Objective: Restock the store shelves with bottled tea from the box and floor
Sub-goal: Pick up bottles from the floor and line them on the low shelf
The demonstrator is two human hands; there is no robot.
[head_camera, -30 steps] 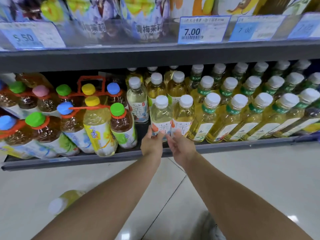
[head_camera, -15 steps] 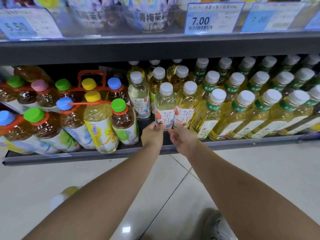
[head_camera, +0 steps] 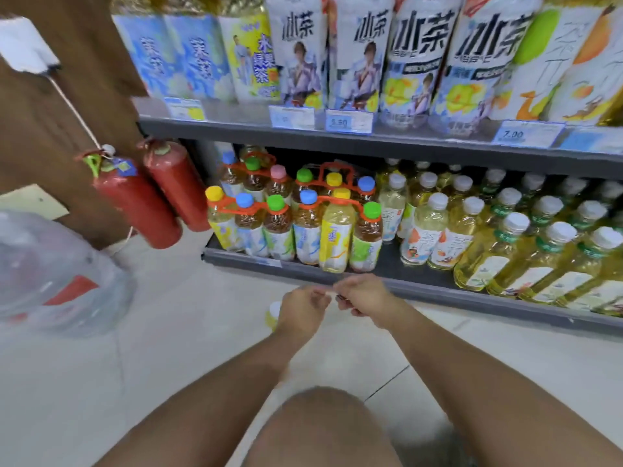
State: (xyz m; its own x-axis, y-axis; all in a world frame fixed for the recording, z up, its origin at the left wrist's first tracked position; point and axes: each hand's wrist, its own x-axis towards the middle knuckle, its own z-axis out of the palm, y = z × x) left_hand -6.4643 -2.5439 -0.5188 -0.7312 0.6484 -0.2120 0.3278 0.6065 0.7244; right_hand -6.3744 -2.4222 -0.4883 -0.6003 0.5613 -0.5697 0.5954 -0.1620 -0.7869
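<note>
Both loosely curled and empty, left hand point(head_camera: 303, 313) and right hand point(head_camera: 365, 298) hover off the bottom shelf point(head_camera: 438, 292); floor bottle point(head_camera: 272, 315) half-hidden behind left hand, blind grab could send it rolling.

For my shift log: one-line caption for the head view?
Left hand and right hand close together before the stocked bottom shelf; one bottle on the floor behind the left hand.

One head view, low, wide-angle, facing forward-down; bottom shelf point(head_camera: 438, 291) close ahead, floor point(head_camera: 168, 365) below.
</note>
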